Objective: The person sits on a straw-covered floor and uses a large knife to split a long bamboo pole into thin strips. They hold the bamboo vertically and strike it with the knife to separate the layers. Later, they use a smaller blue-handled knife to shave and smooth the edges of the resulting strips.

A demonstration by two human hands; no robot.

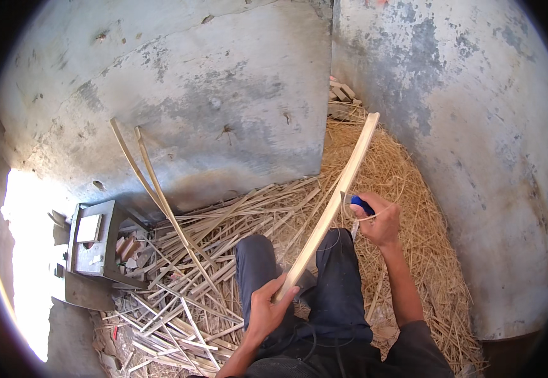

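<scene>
Off to the left there's a grey metal box and a big pile of split strips already on the floor. Left hand grips the bottom of a long bamboo slat angled up over the knees. Right hand is clenched on a blue-handled knife against its edge about midway, so I'd say roughly half is left to shave.

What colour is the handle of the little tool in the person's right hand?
Blue. The tool handle pokes out of the right hand beside the pale strip, seen in the head view.
</scene>
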